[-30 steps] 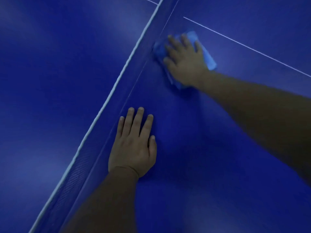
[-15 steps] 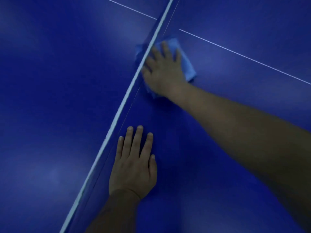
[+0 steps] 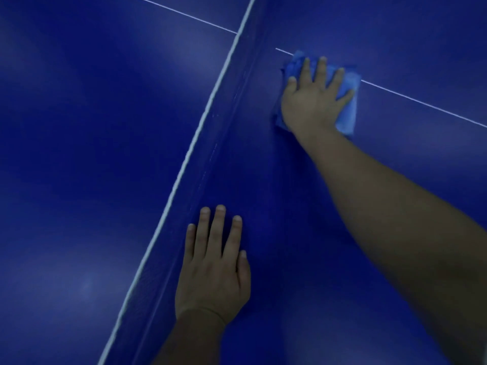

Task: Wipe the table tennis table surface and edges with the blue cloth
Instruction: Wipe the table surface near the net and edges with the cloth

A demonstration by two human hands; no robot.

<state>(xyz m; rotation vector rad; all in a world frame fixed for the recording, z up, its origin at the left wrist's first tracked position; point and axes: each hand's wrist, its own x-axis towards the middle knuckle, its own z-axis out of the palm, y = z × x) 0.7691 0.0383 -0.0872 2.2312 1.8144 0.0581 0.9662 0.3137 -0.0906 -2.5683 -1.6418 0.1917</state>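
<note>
Head view: right hand point(image 3: 313, 101), fingers splayed straight, presses the blue cloth point(image 3: 347, 114) flat on the table tennis table point(image 3: 79, 140) at one o'clock, over the white line point(image 3: 421, 101) near the net point(image 3: 208, 119), while the left hand point(image 3: 213, 272) rests palm-down, fingers straight and close, at six o'clock.

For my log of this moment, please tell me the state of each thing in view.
Cloth: crumpled, on the table, over the white line.
Right hand: fingers spread, pressing the cloth.
Left hand: flat on the table beside the net, holding nothing.
Net: upright, top band straight.
</note>
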